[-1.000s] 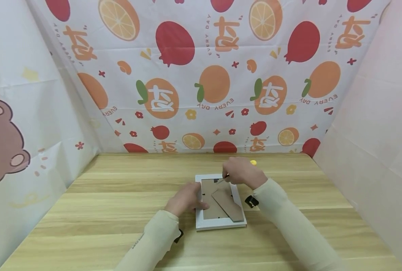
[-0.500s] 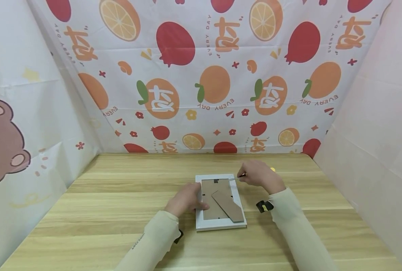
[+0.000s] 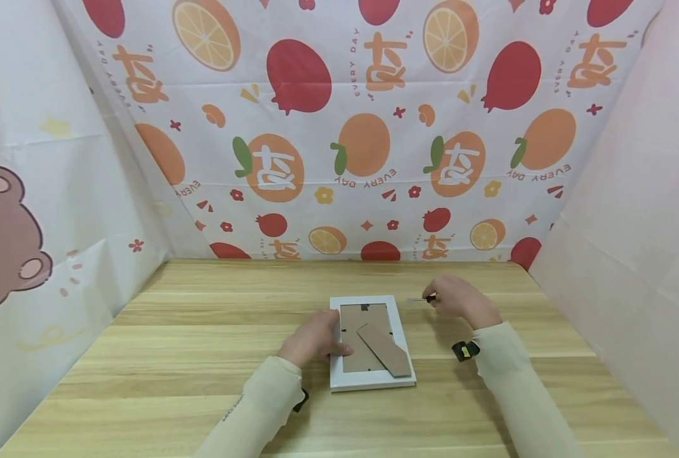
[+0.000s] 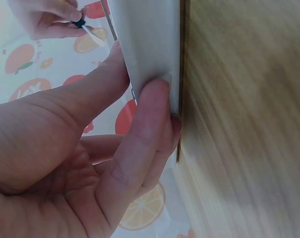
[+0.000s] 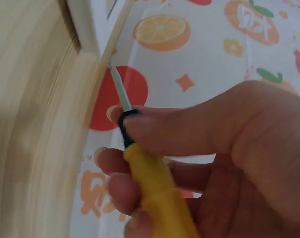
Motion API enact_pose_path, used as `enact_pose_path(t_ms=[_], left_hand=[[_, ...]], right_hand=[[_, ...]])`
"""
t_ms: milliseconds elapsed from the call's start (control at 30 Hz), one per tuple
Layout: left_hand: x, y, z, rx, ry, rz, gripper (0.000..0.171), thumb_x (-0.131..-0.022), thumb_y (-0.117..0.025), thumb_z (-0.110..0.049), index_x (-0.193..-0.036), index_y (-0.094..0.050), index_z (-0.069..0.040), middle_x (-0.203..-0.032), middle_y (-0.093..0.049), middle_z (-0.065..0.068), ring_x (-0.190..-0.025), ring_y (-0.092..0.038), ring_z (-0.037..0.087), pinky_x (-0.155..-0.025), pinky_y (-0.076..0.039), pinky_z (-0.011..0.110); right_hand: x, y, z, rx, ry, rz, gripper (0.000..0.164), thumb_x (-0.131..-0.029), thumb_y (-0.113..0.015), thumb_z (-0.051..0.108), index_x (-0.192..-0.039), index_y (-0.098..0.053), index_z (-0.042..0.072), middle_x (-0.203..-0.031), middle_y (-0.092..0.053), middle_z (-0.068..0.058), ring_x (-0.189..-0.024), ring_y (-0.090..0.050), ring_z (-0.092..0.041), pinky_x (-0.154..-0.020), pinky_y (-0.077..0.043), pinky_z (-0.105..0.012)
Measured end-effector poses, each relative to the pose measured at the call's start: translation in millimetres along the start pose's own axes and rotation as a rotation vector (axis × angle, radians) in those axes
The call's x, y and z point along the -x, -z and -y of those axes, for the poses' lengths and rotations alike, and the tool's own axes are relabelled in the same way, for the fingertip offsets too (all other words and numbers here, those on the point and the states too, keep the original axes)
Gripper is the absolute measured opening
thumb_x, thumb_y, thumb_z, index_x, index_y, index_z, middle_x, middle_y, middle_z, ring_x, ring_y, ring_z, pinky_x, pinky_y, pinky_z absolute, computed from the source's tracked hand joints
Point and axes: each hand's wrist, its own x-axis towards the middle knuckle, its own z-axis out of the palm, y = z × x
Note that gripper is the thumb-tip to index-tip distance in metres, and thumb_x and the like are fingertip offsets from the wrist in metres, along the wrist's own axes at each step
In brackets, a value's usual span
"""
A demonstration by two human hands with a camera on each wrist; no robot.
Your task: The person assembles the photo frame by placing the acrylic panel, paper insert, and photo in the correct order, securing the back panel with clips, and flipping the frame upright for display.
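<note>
A white picture frame (image 3: 368, 385) lies face down on the wooden table, its brown backing board (image 3: 353, 356) showing. A brown easel stand (image 3: 385, 350) slants across that backing, and small dark tabs sit along the backing's edges. My left hand (image 3: 313, 337) grips the frame's left side, thumb over the top and fingers against the outer edge (image 4: 150, 44). To the right of the frame, my right hand (image 3: 459, 299) holds a screwdriver with a yellow and black handle (image 5: 157, 183). Its metal shaft (image 5: 120, 89) points left toward the frame, apart from it.
The wooden table (image 3: 213, 356) meets a fruit-print cloth (image 3: 316, 210) at the back. Pale cloth walls stand at the left (image 3: 99, 191) and right (image 3: 631, 242). A black wrist strap (image 3: 465, 350) hangs at the right sleeve.
My right hand has drawn the screwdriver rightward, from over the top of the backing to beyond the frame's right edge. The left hand and frame have stayed in place.
</note>
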Motion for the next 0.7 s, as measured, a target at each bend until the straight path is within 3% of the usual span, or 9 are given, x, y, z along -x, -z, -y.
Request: enact_pose_path(t_ms=[133,200,300,400,600,700], left_hand=[[1.0,0.9,-1.0,0.001,0.002,-0.001,0.045,-0.078,-0.091,-0.022,-0.108,-0.063,-0.001,-0.09,-0.063,0.009,-0.068,-0.06,0.019,-0.058,-0.053,0.029],[1.2,1.0,-1.2,0.004,0.0,0.001,0.046,-0.078,-0.091,-0.022,-0.109,-0.063,-0.001,-0.09,-0.063,0.009,-0.068,-0.061,0.019,-0.058,-0.053,0.029],[1.3,-0.1,-0.1,0.01,0.0,0.001,0.046,-0.078,-0.091,-0.021,-0.11,-0.063,-0.001,-0.091,-0.063,0.01,-0.068,-0.061,0.019,-0.058,-0.054,0.029],[1.2,-0.9,1.2,0.014,-0.003,0.0,0.046,-0.078,-0.091,-0.021,-0.11,-0.063,-0.001,-0.091,-0.063,0.01,-0.068,-0.061,0.019,-0.057,-0.054,0.029],[0.5,-0.8,0.2,0.035,-0.002,0.005,0.046,-0.079,-0.09,-0.02,-0.111,-0.063,-0.001,-0.092,-0.064,0.01,-0.068,-0.061,0.019,-0.057,-0.054,0.029],[0.1,-1.1,0.2,0.033,-0.007,0.004,0.046,-0.079,-0.09,-0.02,-0.111,-0.063,-0.001,-0.092,-0.064,0.01,-0.068,-0.062,0.019,-0.057,-0.055,0.029]], right_hand=[[2,-1,-5,-0.04,-0.053,0.018,0.036,-0.085,-0.064,-0.01,-0.117,-0.076,0.001,-0.118,-0.075,-0.015,-0.113,-0.067,-0.031,-0.1,-0.054,-0.05],[2,-2,-5,-0.033,-0.063,0.007,0.034,-0.086,-0.065,-0.01,-0.116,-0.075,0.0,-0.118,-0.074,-0.016,-0.112,-0.067,-0.031,-0.1,-0.054,-0.049],[1,-6,-7,-0.004,-0.07,-0.024,0.02,-0.087,-0.069,-0.006,-0.104,-0.078,0.0,-0.103,-0.076,-0.013,-0.092,-0.066,-0.023,-0.084,-0.056,-0.041],[-2,-11,-9,0.008,-0.074,-0.056,0.008,-0.086,-0.071,-0.003,-0.086,-0.077,0.003,-0.081,-0.07,-0.005,-0.072,-0.053,-0.017,-0.067,-0.046,-0.033],[-7,-24,-16,-0.005,-0.108,-0.093,0.018,-0.085,-0.069,-0.001,-0.07,-0.067,0.008,-0.066,-0.049,0.001,-0.065,-0.042,-0.016,-0.06,-0.037,-0.031],[-11,-30,-18,0.01,-0.114,-0.101,0.018,-0.084,-0.068,0.0,-0.068,-0.065,0.009,-0.064,-0.048,0.0,-0.063,-0.042,-0.016,-0.058,-0.037,-0.031]])
